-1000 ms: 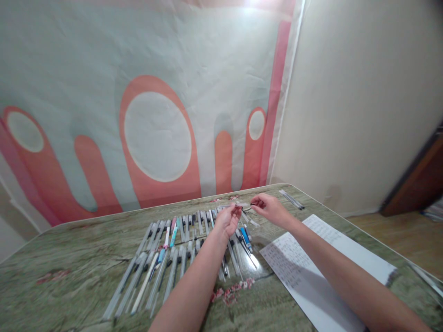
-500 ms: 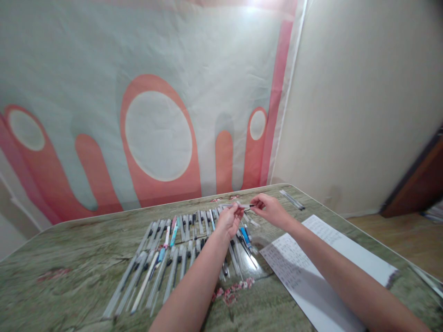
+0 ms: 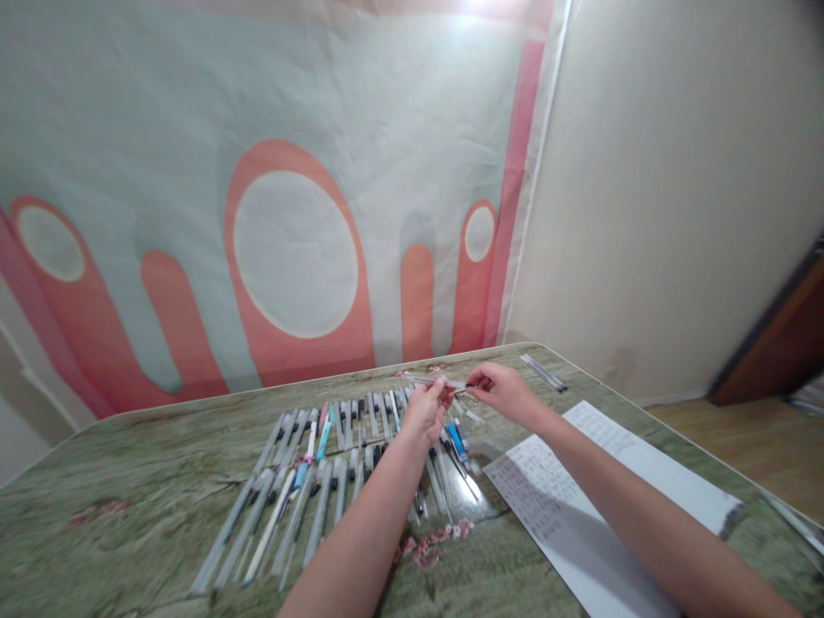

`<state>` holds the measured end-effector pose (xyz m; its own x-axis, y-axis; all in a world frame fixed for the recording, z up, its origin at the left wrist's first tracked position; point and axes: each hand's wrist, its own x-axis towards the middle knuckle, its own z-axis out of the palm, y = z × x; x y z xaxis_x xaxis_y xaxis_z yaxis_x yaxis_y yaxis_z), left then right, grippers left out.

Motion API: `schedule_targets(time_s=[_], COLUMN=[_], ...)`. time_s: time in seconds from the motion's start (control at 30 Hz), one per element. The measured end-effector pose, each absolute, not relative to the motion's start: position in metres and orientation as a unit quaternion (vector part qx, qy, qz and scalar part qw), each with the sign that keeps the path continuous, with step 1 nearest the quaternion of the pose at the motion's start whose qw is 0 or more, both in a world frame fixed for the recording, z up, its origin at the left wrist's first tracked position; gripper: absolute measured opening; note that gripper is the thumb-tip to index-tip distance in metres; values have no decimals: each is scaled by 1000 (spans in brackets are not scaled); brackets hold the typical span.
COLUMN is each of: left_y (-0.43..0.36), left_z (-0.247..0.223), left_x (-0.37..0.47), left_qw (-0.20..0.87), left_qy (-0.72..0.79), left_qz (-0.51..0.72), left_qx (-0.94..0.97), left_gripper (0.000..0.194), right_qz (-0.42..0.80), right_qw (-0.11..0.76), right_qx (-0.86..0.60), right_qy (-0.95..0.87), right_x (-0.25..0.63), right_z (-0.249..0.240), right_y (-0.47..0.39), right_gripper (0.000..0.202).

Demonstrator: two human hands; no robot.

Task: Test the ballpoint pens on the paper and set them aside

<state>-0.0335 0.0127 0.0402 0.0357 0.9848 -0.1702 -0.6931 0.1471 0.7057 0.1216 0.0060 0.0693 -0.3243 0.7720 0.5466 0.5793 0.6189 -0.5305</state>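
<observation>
A slim clear pen lay held roughly level in the air, to the left of the handwritten sheet and farther off than its left corner. The left hand had its thumb and fingers closed on the barrel, palm partly turned up, with the barrel's far end poking out past them. The right hand pinched at the dark end, thumb and fingertips drawn together; whether that dark piece was seated in the barrel was too small to tell. The right forearm crossed above the sheet. Left of the sheet, just beyond its left corner, lay a blue pen among several slimmer ones. Farther left of the sheet were a front row of clear pens and, behind it, a back row of clear pens, with a turquoise pen near the latter's left part. Past the sheet's far end, a few thin refills lay side by side. All rested on a green marbled table; beyond the sheet and table rose a backdrop with coral shapes, and a plain wall.
</observation>
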Motion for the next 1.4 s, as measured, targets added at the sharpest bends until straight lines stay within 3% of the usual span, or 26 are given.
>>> schedule_targets(time_s=[0.8,1.23,1.4], left_y=[17,15,13], left_z=[39,37,38], left_x=[-36,-36,-34], left_qw=[659,645,637], left_qy=[337,332,332], left_qz=[638,643,649], left_qx=[213,244,250], left_gripper=[7,8,11], right_qz=[193,49,80], right_qw=[423,375,377], right_qx=[-430,-445,-453], right_qy=[-774,-812,-804], right_x=[114,114,111], right_z=[57,53,53], right_y=[7,7,7], right_gripper=[22,19,29])
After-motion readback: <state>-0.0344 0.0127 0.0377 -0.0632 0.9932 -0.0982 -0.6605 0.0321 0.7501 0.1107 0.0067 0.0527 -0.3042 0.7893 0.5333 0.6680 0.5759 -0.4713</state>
